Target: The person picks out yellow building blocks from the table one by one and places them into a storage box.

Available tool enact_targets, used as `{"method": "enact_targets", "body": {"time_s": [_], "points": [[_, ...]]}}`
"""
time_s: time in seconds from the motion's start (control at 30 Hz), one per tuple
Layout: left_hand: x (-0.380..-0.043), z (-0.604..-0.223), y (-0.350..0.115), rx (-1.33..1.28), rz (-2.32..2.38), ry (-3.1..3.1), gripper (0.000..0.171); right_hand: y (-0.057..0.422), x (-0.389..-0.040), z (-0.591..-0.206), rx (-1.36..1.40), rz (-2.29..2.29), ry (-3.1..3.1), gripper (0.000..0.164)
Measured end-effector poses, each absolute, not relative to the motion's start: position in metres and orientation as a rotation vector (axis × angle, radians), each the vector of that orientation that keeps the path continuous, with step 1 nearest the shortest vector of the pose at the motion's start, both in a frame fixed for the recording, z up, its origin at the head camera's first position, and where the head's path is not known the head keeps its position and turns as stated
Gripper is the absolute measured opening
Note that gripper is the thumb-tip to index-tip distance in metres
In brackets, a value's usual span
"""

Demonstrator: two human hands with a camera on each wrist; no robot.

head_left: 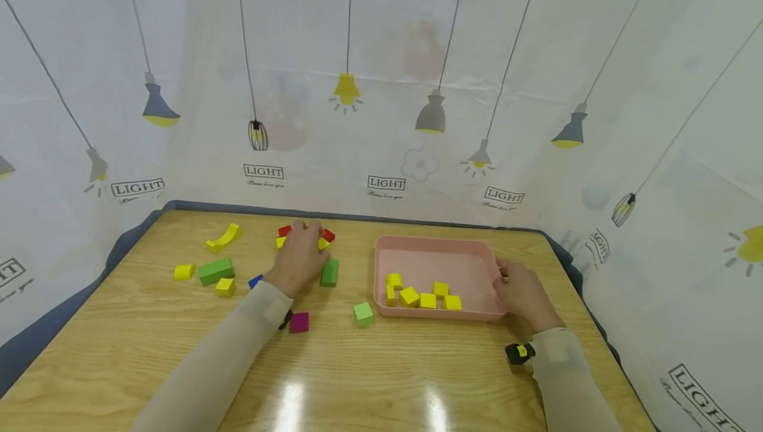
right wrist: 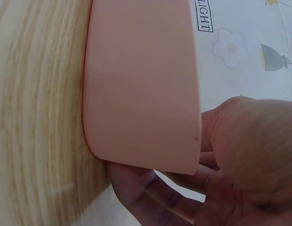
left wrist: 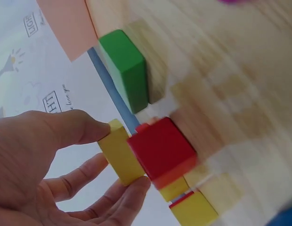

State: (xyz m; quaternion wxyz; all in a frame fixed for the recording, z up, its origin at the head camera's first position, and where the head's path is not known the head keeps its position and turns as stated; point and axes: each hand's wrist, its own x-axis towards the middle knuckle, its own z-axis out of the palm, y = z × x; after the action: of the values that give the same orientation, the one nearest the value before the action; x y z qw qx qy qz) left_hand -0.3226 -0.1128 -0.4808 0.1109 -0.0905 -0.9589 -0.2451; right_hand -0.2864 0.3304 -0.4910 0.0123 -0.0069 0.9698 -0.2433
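Observation:
My left hand [head_left: 302, 256] is at the far left-centre of the table, among loose blocks. In the left wrist view its thumb and fingers pinch a yellow block [left wrist: 120, 154] by its ends. Right beside that block is a red block [left wrist: 162, 151], with more yellow blocks [left wrist: 195, 210] below it. A green block [left wrist: 127, 70] stands near the thumb. On the right, my right hand [head_left: 524, 294] grips the right end of a pink tray [head_left: 441, 263]; its fingers curl under the tray's rim in the right wrist view. Several yellow blocks [head_left: 428, 301] lie along the tray's near side.
A light green cube [head_left: 363, 314] and a magenta block [head_left: 299, 323] lie nearer on the wooden table. Further left are a yellow arch [head_left: 223, 238], a yellow rounded block [head_left: 184, 271], a long green block [head_left: 216, 271] and a yellow cube [head_left: 225, 287]. A blue block [head_left: 255, 281] is partly behind my left wrist.

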Motion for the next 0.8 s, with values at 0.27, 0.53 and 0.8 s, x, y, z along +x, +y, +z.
{"method": "enact_targets", "body": {"time_s": [0.27,0.53,0.8], "points": [[-0.325,-0.476,-0.091,-0.315,-0.763,-2.783,0.034,0.332,-0.287,-0.492,-0.035,-0.781,3.018,0.052],[-0.325,-0.473,-0.064,-0.388,-0.738,-2.771,0.037,0.333,-0.287,-0.493,-0.056,-0.784,3.027,0.052],[-0.321,-0.474,-0.037,-0.53,-0.77,-2.741,0.033,0.334,-0.287,-0.493,-0.051,-0.789,3.023,0.052]]}}
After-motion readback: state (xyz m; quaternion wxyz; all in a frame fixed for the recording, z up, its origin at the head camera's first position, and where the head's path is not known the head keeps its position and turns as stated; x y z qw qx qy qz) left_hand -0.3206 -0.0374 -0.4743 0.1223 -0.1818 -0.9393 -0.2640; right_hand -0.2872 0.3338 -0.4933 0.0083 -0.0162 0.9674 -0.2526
